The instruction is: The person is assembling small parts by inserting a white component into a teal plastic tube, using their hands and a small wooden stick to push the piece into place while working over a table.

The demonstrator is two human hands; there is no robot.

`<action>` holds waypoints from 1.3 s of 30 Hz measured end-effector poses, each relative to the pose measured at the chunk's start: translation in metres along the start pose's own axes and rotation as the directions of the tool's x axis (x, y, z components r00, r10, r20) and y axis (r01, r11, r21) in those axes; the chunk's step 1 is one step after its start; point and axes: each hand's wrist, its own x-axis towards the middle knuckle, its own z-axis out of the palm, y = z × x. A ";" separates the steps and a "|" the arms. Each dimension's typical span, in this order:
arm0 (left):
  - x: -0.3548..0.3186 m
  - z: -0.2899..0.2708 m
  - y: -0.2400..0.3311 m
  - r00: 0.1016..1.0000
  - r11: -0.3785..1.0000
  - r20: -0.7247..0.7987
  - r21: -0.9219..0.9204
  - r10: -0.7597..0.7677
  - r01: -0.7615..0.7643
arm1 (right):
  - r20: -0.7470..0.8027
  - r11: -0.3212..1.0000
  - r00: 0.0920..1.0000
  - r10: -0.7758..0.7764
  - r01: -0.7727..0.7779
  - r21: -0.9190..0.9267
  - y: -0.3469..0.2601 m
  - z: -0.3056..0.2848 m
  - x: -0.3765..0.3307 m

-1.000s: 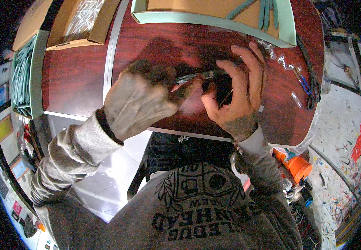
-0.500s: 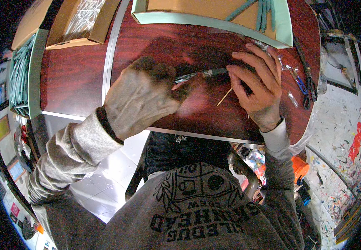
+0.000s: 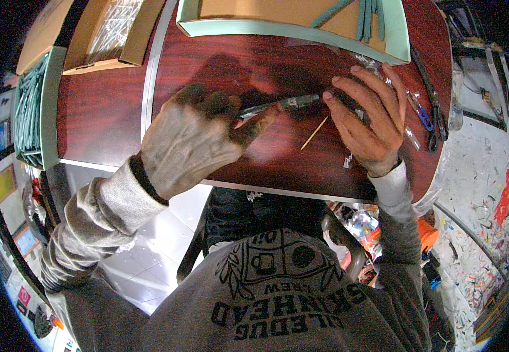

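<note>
My left hand (image 3: 193, 132) is closed in a pinch on a thin dark green stick (image 3: 301, 101), which lies level above the table and points to the right. Clear, shiny film with small white marks seems to cover part of it. Beyond the stick's free end is my right hand (image 3: 369, 114), open with its fingers spread and bent, a small gap from the tip. A thin pale wooden stick (image 3: 314, 133) lies on the table between the two hands. Small clear plastic pieces (image 3: 348, 159) lie by my right wrist.
A pale green box (image 3: 292, 29) with several dark green sticks stands at the far side. Further left are a brown carton (image 3: 99, 66) of clear plastic pieces and a box (image 3: 53, 111) full of green sticks. Scissors (image 3: 433, 141) and a blue-handled tool (image 3: 422, 116) lie right.
My right hand has drawn slightly to the right, away from the stick's end, and its fingers have opened. My left hand still holds the stick, shifted a little left.
</note>
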 end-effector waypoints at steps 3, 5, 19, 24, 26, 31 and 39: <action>0.001 0.000 -0.001 1.000 1.000 -0.029 -0.025 0.005 -0.005 | -0.009 1.000 1.000 -0.011 0.011 -0.009 0.003 0.000 -0.001; -0.001 -0.001 -0.001 1.000 1.000 -0.012 -0.003 0.006 -0.006 | -0.006 1.000 1.000 -0.004 0.004 0.000 0.003 0.000 0.001; -0.001 -0.001 0.002 1.000 0.999 0.003 0.027 -0.024 0.024 | -0.015 1.000 1.000 0.009 -0.009 -0.006 0.008 0.005 -0.006; 0.001 0.002 0.001 0.999 0.999 -0.038 0.028 -0.024 0.025 | -0.016 1.000 1.000 0.011 -0.011 -0.008 0.012 0.003 -0.009; 0.001 -0.002 0.003 1.000 0.999 -0.010 0.051 -0.018 0.018 | -0.013 1.000 1.000 0.021 -0.021 -0.018 0.014 0.002 -0.010; 0.001 -0.001 0.002 0.999 0.998 -0.039 0.051 -0.022 0.024 | -0.008 0.998 0.999 0.050 -0.050 -0.030 0.017 0.001 -0.011; -0.001 -0.007 0.003 1.000 0.999 0.013 0.052 -0.010 0.010 | 0.073 0.991 0.991 0.112 -0.105 -0.084 0.029 -0.015 -0.017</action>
